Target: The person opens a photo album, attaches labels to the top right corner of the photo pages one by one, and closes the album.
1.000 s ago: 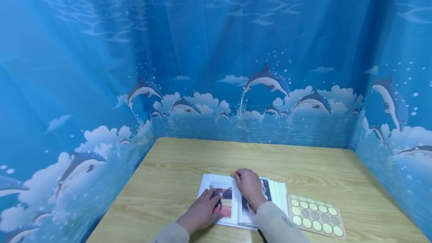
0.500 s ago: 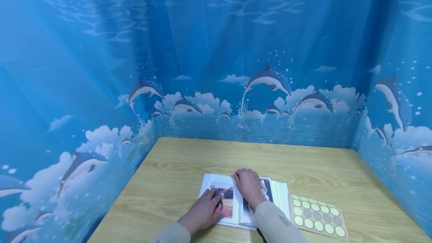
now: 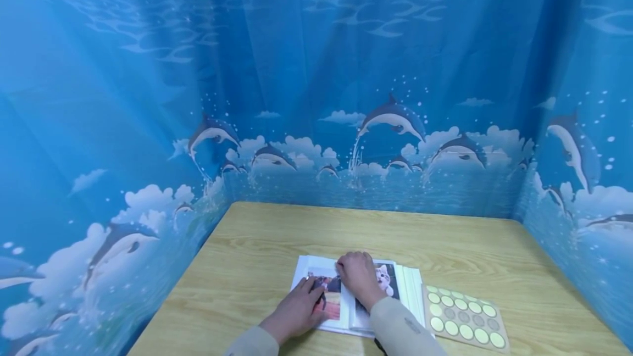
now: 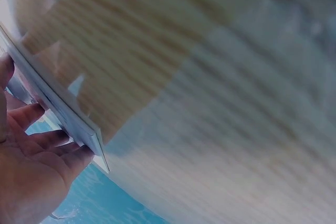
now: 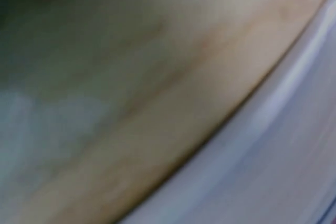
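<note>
A photo album [image 3: 410, 290] with white pages lies spread on the wooden table. My left hand [image 3: 296, 309] rests on its left page, over a photo with a reddish ground [image 3: 333, 310]. From the left wrist view, the fingers of that left hand [image 4: 39, 156] lie at the album's edge [image 4: 76, 119]. My right hand [image 3: 359, 276] is bent over the right page near the centre fold, beside a photo of a white kitten [image 3: 384, 279]. Its fingertips are hidden beneath the hand. The right wrist view is blurred, with a pale band of the album [image 5: 262, 145] along the table.
Right of the album lies a brown card [image 3: 464, 318] with rows of pale yellow-green round stickers, some spots grey. A small black object [image 3: 379, 346] shows partly beside the right sleeve. Blue dolphin-print curtains [image 3: 316, 70] surround the wooden table [image 3: 267, 229].
My right hand has shifted slightly left and toward me, uncovering more of the kitten photo. The left hand stays in place on the left page.
</note>
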Tool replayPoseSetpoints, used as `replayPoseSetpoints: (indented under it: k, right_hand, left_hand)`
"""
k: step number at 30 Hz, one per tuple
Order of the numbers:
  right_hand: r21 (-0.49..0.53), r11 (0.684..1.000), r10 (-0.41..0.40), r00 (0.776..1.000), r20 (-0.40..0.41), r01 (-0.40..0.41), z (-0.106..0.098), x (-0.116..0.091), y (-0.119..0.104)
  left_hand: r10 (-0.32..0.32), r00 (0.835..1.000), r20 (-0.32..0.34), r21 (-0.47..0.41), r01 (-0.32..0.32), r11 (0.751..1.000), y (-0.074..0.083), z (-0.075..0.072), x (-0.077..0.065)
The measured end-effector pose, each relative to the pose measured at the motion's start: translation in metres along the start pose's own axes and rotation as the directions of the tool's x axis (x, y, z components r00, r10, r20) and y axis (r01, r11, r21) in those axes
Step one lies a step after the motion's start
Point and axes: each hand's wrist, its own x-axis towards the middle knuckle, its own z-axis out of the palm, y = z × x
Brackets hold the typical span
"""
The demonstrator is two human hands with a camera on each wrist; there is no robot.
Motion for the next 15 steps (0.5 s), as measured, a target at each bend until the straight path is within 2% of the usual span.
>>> replayPoseSetpoints:
  k: [6, 15]
  right_hand:
    - [-0.018, 1.000, -0.024, 0.999, 0.045, 0.025, -0.001, -0.008, 0.000]
    - [-0.119, 0.991, -0.028, 0.979, 0.201, 0.053, -0.006, -0.026, -0.011]
  left_hand:
    - [0.000, 1.000, -0.001, -0.003, 0.000, 1.000, 0.001, 0.000, 0.000]
    - [0.004, 1.000, 0.007, 0.012, -0.004, 1.000, 0.001, -0.002, -0.001]
